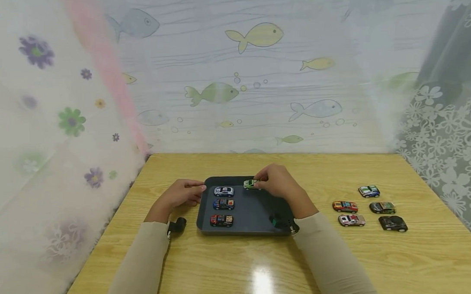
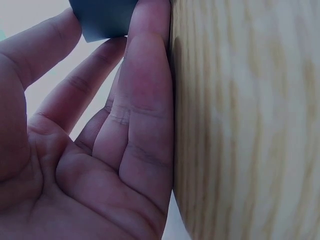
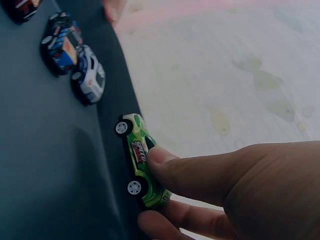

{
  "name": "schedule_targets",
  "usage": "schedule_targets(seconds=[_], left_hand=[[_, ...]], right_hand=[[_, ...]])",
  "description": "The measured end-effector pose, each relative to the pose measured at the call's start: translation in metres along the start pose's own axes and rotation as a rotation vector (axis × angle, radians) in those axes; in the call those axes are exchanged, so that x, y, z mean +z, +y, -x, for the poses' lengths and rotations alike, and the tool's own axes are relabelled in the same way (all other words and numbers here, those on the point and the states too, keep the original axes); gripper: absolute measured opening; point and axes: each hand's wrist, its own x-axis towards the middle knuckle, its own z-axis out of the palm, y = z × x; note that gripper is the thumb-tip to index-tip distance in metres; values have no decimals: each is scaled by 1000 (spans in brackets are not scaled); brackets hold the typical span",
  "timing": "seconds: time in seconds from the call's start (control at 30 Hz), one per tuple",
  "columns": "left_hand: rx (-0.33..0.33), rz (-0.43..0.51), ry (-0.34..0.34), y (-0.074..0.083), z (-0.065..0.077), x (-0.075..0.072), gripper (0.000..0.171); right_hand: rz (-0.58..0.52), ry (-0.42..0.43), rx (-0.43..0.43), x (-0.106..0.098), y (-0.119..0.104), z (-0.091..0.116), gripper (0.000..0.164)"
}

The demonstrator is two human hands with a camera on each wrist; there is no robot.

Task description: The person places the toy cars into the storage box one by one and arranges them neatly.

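Note:
My right hand (image 1: 278, 180) pinches a green toy car (image 3: 140, 160) between thumb and fingers at the back of the dark grey tray (image 1: 246, 230). The car's wheels face the tray side in the right wrist view. At the tray's left edge my left hand (image 1: 182, 193) grips the rim, thumb on one side and fingers on the other; its lower fingers lie along the tabletop in the left wrist view. Inside the tray's left part, a white toy car (image 1: 223, 191), a blue toy car (image 1: 223, 204) and a red-and-black toy car (image 1: 221, 220) stand in a column.
Right of the tray, several toy cars stand on the wooden table (image 1: 224, 268), among them a white-and-green car (image 1: 369, 191), a red-and-yellow car (image 1: 345, 206) and a black car (image 1: 393, 223). A fish-print curtain (image 1: 256, 77) hangs behind the table.

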Motion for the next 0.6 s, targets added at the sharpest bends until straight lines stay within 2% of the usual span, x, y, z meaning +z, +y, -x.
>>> schedule_targets(seconds=[0.33, 0.6], left_hand=[[3, 7, -4, 0, -1, 1, 59], [-3, 5, 5, -1, -1, 1, 59]], right_hand=[[29, -32, 16, 14, 0, -5, 21], [25, -46, 31, 18, -2, -5, 21]])
